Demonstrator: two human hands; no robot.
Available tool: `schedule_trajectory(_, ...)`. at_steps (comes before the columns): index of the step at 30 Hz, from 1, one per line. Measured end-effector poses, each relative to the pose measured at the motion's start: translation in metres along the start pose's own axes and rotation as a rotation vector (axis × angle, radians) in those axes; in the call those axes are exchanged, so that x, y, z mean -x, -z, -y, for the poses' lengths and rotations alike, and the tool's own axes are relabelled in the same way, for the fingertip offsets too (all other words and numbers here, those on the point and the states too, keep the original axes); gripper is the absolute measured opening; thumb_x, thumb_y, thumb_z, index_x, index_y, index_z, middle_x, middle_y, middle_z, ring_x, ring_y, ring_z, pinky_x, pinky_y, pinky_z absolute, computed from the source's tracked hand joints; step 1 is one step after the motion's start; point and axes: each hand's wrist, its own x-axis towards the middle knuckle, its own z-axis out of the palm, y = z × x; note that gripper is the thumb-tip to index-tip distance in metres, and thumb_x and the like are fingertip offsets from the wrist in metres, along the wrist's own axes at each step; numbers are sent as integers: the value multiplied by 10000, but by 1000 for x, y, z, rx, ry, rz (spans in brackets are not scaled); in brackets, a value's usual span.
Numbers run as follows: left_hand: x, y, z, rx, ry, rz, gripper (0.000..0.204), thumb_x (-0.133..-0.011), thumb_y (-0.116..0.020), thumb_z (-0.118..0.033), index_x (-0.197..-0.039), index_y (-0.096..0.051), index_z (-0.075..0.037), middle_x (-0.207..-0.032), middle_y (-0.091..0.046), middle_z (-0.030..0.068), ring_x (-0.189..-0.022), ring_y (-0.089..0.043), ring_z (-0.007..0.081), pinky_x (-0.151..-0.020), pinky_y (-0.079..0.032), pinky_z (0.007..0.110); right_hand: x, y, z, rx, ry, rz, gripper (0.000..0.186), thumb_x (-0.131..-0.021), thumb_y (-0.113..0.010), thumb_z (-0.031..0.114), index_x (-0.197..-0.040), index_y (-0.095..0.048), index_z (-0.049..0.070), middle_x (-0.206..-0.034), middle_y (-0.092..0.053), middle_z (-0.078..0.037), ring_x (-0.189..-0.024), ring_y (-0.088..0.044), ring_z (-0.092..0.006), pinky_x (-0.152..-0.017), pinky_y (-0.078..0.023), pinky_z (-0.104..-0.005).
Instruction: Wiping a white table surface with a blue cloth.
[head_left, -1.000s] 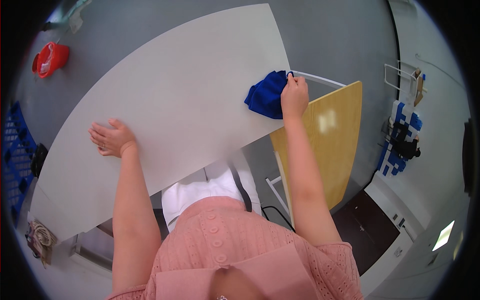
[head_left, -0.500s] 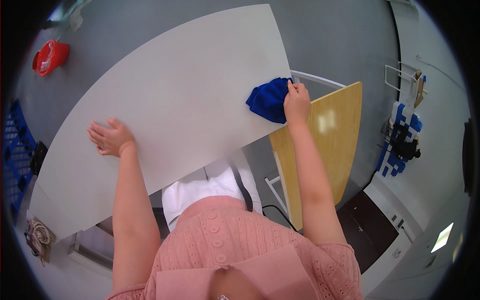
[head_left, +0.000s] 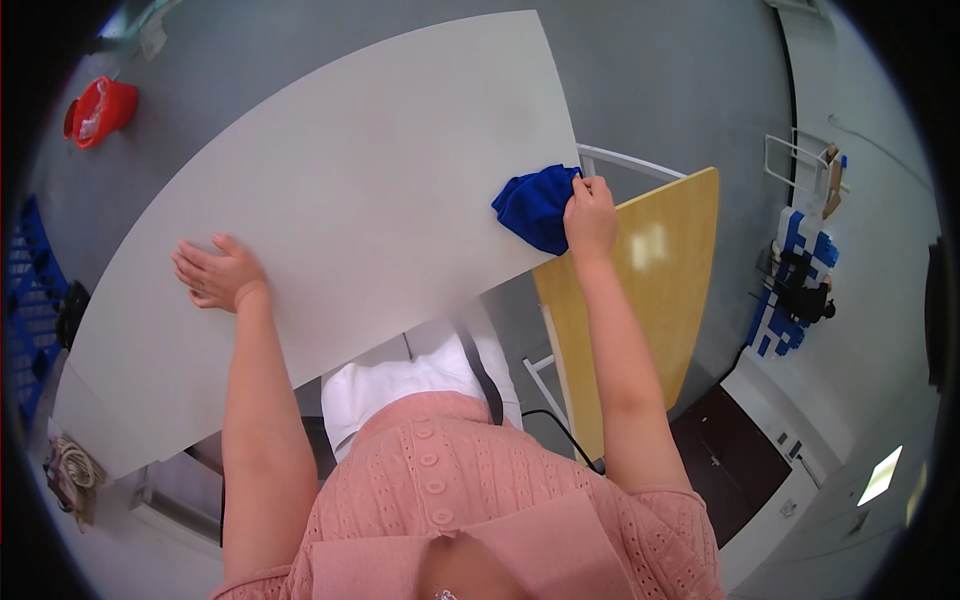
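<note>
The right hand (head_left: 590,212) was closed around a bunched blue cloth (head_left: 535,207), its fingers curled over the cloth's right side, and it pressed the cloth against the right edge of a pale grey table (head_left: 350,190). The cloth lay at that edge, partly on the tabletop and partly hanging past it, close to the table's far right corner. The left hand (head_left: 215,275) lay flat and open on the tabletop, palm down with fingers spread, holding nothing, well apart from the cloth and near the table's near edge on the left. Both forearms came up from the lower part of the view, above a pink knitted top (head_left: 470,500) with a row of buttons. Just beside the table on the right stood a yellow wooden board (head_left: 660,290), and a white metal frame (head_left: 625,165) showed behind the right hand between the table and the board. On the grey floor at the far left sat a red bucket (head_left: 100,108). A blue crate (head_left: 25,300) stood at the left rim of the view, and a coil of rope (head_left: 70,475) lay near the lower left. At the right, against the wall, were blue and black items (head_left: 795,285) too small to tell apart.
</note>
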Motion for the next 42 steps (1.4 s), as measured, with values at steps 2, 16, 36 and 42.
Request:
schedule_trajectory(2, -1, 1, -2, 38, -6, 0, 599, -938, -424, -456, -1442, -385, -135, -1531, -356, 103, -1418, -311, 253, -1072, -245, 523, -8, 0, -1, -42, -56, 19, 148, -880, -622, 118, -985, -723, 92, -905, -596, -24, -823, -609, -243, -663, -513, -381)
schedule_trajectory(16, -1, 2, -1, 12, -5, 23, 608, -940, -423, -472, -1454, -368, -151, -1541, -336, 92, -1420, -299, 239, -1083, -229, 522, -52, -15, -11, -477, -651, 163, 191, -852, -703, 214, -858, -659, 28, -828, -693, -105, -795, -671, -233, -727, -509, -359)
schedule_trajectory(36, 0, -2, 4, 0, -5, 1, 611, -951, -413, -490, -1454, -380, -145, -1537, -348, 80, -1423, -298, 221, -1078, -234, 534, -58, -23, -28, -531, -628, 249, 366, -819, -760, 278, -992, -609, -7, -912, -680, -144, -858, -661, -260, -772, -517, -359)
schedule_trajectory(42, 0, -2, 3, 27, -8, 10, 626, -942, -430, -492, -1454, -377, -134, -1540, -341, 94, -1423, -302, 243, -1080, -228, 541, -38, -28, -40, -538, -679, 283, 353, -833, -739, 282, -979, -600, -7, -936, -682, -149, -878, -661, -274, -789, -511, -365)
